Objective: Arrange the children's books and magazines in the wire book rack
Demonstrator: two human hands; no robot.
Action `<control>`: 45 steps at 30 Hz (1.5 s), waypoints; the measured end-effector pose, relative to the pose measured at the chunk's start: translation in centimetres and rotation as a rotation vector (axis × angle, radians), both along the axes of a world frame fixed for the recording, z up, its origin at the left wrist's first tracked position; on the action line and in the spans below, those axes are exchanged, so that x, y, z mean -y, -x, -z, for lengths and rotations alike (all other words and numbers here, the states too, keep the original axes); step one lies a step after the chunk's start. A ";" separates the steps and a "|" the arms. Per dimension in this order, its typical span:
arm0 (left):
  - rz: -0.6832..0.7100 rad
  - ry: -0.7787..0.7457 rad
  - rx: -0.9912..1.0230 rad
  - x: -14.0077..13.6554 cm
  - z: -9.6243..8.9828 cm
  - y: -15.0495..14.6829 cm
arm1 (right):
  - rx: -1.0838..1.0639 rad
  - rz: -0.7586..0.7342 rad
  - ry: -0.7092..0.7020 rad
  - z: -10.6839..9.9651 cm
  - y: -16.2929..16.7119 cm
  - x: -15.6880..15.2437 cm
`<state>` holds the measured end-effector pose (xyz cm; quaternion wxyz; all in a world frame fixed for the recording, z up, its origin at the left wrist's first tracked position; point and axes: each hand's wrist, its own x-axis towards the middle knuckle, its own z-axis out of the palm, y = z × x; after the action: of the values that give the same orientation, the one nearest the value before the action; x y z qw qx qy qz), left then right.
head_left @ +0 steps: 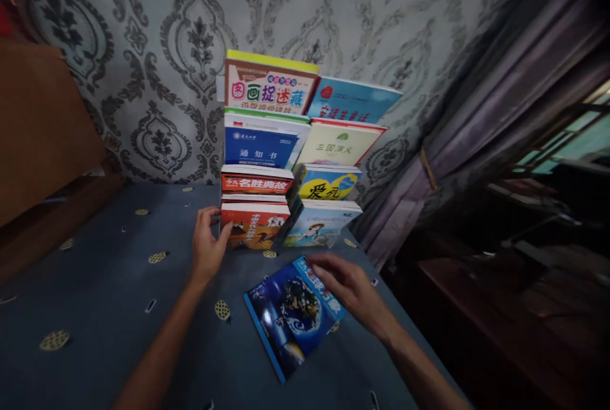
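A blue book (298,314) with a globe on its cover is tilted in front of the display of books. My right hand (350,286) grips it by the upper right edge, thumb on the cover and fingers partly hidden behind. At the display's lower left corner, my left hand (210,241) is closed around the side of an orange book (257,225), its thumb on the front. Whether those fingers also hold the stand behind is hidden. Beside the orange book stands a light blue book (324,225) with a figure in a hat.
Books rise in two stepped columns, among them a navy book (260,146), a pale green book (340,143) and a brown book (269,89). Patterned wallpaper (195,35) is behind. A blue cloth (114,308) covers the surface. A cardboard box (42,130) is left, a curtain (457,124) right.
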<state>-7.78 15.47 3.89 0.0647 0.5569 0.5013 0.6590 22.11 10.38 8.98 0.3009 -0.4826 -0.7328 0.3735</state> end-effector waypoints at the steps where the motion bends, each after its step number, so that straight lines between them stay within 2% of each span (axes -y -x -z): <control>1: 0.008 0.010 0.001 0.0 -0.1 0.1 | -0.008 0.033 -0.174 -0.8 1.2 -1.0; 3: 0.027 0.029 -0.004 0.0 -0.3 0.3 | -0.012 0.052 -0.464 -1.5 3.5 -2.8; 5: 0.040 0.054 -0.018 0.1 -0.5 0.5 | 0.007 0.035 -0.679 -1.2 5.5 -4.2; 7: 0.039 0.078 -0.048 0.3 -0.9 0.7 | 0.024 0.005 -0.799 -0.5 6.9 -5.0; 9: 0.014 0.096 -0.097 0.6 -1.4 0.9 | 0.027 0.000 -0.845 0.3 7.6 -5.3; 13: -0.020 0.141 -0.219 1.0 -3.4 1.1 | 0.004 0.026 -0.886 1.2 7.9 -5.0; 20: 0.202 0.394 -0.393 1.3 -8.6 1.1 | -0.078 0.039 -0.869 2.0 8.2 -4.9; 25: 0.340 0.534 -0.671 -0.8 -12.0 1.1 | -0.102 0.072 -0.876 2.4 8.5 -4.8; 29: 0.420 0.639 -0.850 -2.8 -14.0 0.4 | -0.126 0.092 -0.858 2.8 8.7 -4.7; 33: 0.445 0.704 -0.969 -4.5 -15.1 -0.7 | -0.169 0.095 -0.857 3.0 8.8 -4.6; 37: 0.466 0.661 -1.081 -5.6 -15.5 -1.4 | -0.178 0.084 -0.812 3.0 8.8 -4.4; 45: 0.334 0.540 -1.120 -4.2 -14.4 -1.3 | -0.218 0.114 -0.821 2.6 9.0 -4.4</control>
<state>-6.47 19.64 18.32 0.0327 0.8513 0.5140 0.0999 13.12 14.80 6.34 0.5640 -0.3203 -0.7567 0.0824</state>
